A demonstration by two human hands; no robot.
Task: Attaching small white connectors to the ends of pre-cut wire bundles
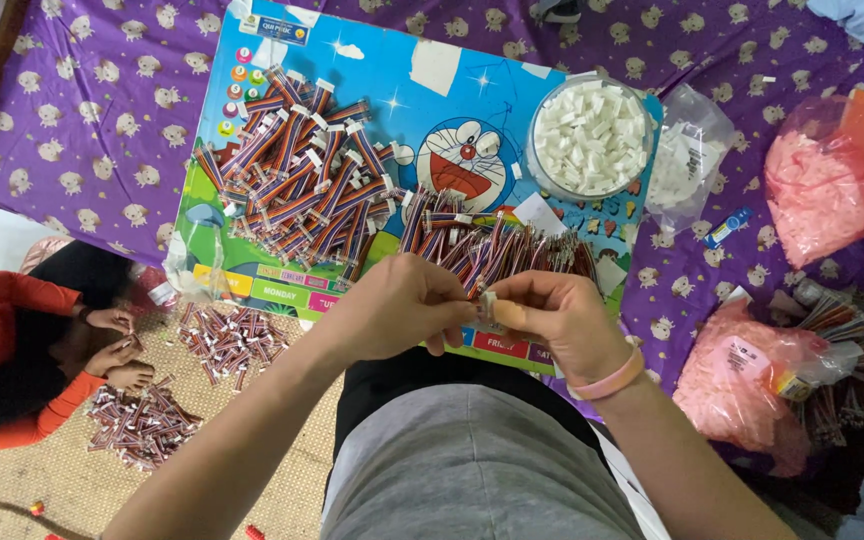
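Both hands meet above the lap, at six o'clock from the blue board [512,95]. The left hand [397,305] pinches a striped ribbon cable [474,283]; the right hand [557,318] closes narrowly on a small white connector [489,305]. Light, floppy wires, I'd judge, best gripped just behind the stiff plastic end. Wrists bent inward, fingertips almost touching.

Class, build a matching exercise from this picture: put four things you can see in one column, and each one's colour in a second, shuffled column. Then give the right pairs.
1. connectors in the round tub
2. bag of small parts
3. bedsheet
4. co-worker's sleeve

A. purple
B. white
C. red
D. pink

Pairs: 1-B, 2-D, 3-A, 4-C
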